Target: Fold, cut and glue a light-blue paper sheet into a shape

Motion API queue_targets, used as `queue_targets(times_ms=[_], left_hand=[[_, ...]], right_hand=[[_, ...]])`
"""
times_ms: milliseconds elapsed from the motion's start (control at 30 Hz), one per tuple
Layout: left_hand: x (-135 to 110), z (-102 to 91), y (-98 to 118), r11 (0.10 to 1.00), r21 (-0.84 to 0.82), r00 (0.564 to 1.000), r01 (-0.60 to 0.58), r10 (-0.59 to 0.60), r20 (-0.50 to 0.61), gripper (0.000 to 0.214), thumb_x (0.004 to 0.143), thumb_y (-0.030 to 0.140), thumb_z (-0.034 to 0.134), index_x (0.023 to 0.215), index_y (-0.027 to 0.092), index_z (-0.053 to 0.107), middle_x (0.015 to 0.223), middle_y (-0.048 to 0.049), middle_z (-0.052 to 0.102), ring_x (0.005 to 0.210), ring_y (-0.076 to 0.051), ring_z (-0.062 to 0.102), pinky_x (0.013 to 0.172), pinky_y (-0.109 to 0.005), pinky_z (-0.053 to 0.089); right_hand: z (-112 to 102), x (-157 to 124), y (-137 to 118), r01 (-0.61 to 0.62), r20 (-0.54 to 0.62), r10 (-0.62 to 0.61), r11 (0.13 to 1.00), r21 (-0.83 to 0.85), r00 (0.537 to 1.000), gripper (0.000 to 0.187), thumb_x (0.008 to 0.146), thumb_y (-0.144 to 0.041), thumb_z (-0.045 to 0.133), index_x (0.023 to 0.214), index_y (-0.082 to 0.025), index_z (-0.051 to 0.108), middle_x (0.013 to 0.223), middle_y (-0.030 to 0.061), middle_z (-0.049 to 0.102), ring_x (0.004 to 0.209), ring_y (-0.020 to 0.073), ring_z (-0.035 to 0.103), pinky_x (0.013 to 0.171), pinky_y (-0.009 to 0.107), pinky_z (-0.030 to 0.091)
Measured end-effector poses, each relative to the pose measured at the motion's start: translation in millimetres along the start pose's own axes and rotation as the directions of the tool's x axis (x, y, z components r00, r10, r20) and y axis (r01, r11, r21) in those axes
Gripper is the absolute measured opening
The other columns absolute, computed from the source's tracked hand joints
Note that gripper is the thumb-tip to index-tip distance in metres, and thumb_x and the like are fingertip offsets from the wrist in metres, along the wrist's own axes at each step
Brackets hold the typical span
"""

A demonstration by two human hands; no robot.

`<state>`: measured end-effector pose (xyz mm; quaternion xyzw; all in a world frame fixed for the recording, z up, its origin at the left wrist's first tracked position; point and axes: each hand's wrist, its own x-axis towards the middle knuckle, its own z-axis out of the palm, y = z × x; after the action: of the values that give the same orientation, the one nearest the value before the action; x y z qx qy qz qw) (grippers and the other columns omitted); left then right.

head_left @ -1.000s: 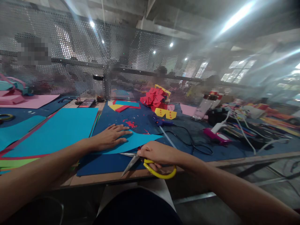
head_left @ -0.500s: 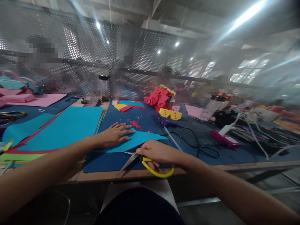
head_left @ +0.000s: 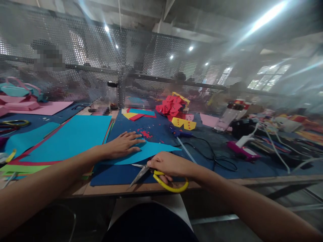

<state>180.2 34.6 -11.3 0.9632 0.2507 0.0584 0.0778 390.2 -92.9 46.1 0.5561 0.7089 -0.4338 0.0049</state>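
My left hand (head_left: 124, 145) lies flat with its fingers spread on a sheet of blue paper (head_left: 151, 148). This sheet rests on the dark blue mat (head_left: 108, 176) and its right end narrows to a point. In my right hand (head_left: 169, 164) is a pair of scissors (head_left: 174, 189) with yellow handles. Its blades are spread apart and point left, close to the sheet's near edge. Part of the handle is hidden behind my fingers. Left of my hands lies a stack of coloured paper (head_left: 73, 134) with blue on top.
Red paper scraps (head_left: 146, 134) lie beyond my left hand. Farther back are a heap of red paper pieces (head_left: 174, 106) and a yellow piece (head_left: 183, 123). A blue glue gun (head_left: 185, 133) trails a black cord. Clear bottles (head_left: 112, 95) and a magenta power strip (head_left: 243, 150) stand around.
The view has shifted very slightly. Both hands, the scissors and the blue sheet keep nearly the same positions.
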Motion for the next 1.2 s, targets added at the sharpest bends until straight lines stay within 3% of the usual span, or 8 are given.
queue_targets(times_ms=[167,367,633,1200], left_hand=[[-11,-6.0,-14,0.999,0.036,1.0,-0.004,0.006,-0.031,0.054,0.099,0.062,0.031,0.15,0.044,0.031,0.162,0.0041,0.027,0.15,-0.029,0.015,0.119,-0.052,0.01],[-23,-0.6,-17,0.999,0.021,0.999,0.033,-0.033,0.04,0.055,0.1,0.062,0.03,0.151,0.042,0.031,0.163,0.003,0.024,0.15,-0.028,0.017,0.119,-0.051,0.012],[-23,2.8,-17,1.0,0.009,1.0,0.023,-0.023,0.009,0.055,0.099,0.062,0.029,0.151,0.043,0.03,0.163,0.0029,0.024,0.15,-0.029,0.017,0.119,-0.052,0.012],[-24,2.8,-16,1.0,0.012,1.0,0.003,-0.003,-0.024,0.054,0.099,0.062,0.031,0.15,0.042,0.033,0.162,0.003,0.028,0.149,-0.029,0.019,0.119,-0.05,0.015]], right_hand=[[1,1,6,-0.007,-0.003,0.007,1.0,0.023,1.0,0.056,0.099,-0.04,0.037,0.051,-0.016,0.05,0.04,-0.0004,0.053,0.032,0.0069,0.042,0.041,0.018,0.036],[2,3,9,0.025,-0.004,-0.025,0.997,0.071,1.0,0.055,0.098,-0.044,0.037,0.053,-0.017,0.051,0.041,-0.0006,0.053,0.031,0.0078,0.042,0.041,0.02,0.037],[3,10,-3,-0.005,-0.007,0.005,1.0,-0.005,1.0,0.056,0.099,-0.043,0.035,0.052,-0.017,0.05,0.04,-0.0002,0.054,0.032,0.0071,0.043,0.042,0.019,0.038],[4,11,-6,0.002,-0.001,-0.002,1.0,0.011,1.0,0.054,0.1,-0.041,0.036,0.053,-0.017,0.048,0.04,-0.002,0.052,0.033,0.007,0.043,0.042,0.019,0.035]])
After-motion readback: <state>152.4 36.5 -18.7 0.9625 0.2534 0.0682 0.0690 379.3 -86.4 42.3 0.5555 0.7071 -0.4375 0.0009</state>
